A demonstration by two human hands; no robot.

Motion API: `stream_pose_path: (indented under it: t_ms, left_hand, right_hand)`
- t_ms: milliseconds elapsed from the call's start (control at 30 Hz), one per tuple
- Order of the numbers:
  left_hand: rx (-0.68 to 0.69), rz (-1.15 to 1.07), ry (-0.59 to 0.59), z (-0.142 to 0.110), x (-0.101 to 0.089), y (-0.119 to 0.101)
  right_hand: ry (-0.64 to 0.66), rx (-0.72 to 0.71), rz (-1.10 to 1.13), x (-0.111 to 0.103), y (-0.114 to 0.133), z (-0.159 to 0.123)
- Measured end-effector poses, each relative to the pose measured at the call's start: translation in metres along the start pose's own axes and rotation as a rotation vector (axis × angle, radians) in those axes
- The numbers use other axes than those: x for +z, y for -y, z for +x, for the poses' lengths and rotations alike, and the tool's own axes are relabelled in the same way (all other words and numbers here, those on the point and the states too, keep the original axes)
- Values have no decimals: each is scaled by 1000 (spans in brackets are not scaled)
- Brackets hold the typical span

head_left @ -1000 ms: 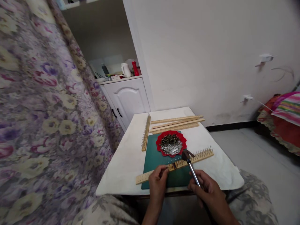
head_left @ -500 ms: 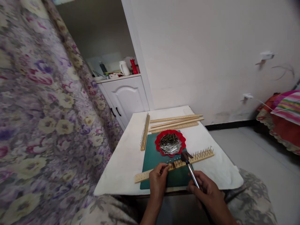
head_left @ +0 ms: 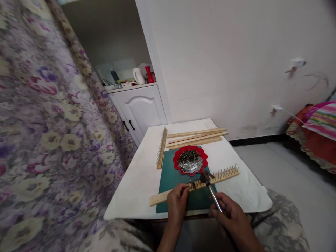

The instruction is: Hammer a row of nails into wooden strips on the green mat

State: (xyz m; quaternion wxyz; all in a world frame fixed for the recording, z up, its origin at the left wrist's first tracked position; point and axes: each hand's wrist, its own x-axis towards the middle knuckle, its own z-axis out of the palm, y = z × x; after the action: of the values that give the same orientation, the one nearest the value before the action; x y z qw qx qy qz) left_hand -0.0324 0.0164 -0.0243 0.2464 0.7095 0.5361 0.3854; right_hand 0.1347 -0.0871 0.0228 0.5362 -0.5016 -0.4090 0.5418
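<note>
My right hand [head_left: 232, 213] is wrapped around the handle of a claw hammer [head_left: 214, 196], its shaft silvery and its head dark. The hammer head hovers close over a pale wooden strip [head_left: 159, 198] or touches it; I cannot tell which. Upright nails [head_left: 226, 172] stand in rows along the strip's right part, while small holes mark its left end. At the strip's middle, beside the last nails, my left hand [head_left: 177, 201] is closed in a pinch on what looks like a nail, mostly hidden by the fingers. Under the strip lies a green mat [head_left: 168, 175].
A red scalloped dish [head_left: 176, 164] full of loose nails sits on the mat's far part. Another nail-studded strip [head_left: 162, 150] lies to the left. Several wooden strips [head_left: 196, 134] lie at the back of the white-covered table [head_left: 131, 190]. A floral curtain [head_left: 70, 140] hangs at left.
The hammer head has shifted slightly left and down, closer to my left fingers. My left hand keeps its pinch at the same spot on the strip.
</note>
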Motion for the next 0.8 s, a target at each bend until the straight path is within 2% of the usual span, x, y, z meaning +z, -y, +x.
stream_pose_path:
  t_ms: [233, 433, 800]
  left_hand:
    - [15, 5, 16, 1, -1, -4]
    - [1, 15, 2, 1, 0, -3]
    - [8, 60, -10, 1, 2, 0]
  right_hand:
    - [158, -5, -66, 12, 13, 5]
    - [148, -70, -170, 23, 15, 12]
    - [185, -110, -260, 24, 12, 13]
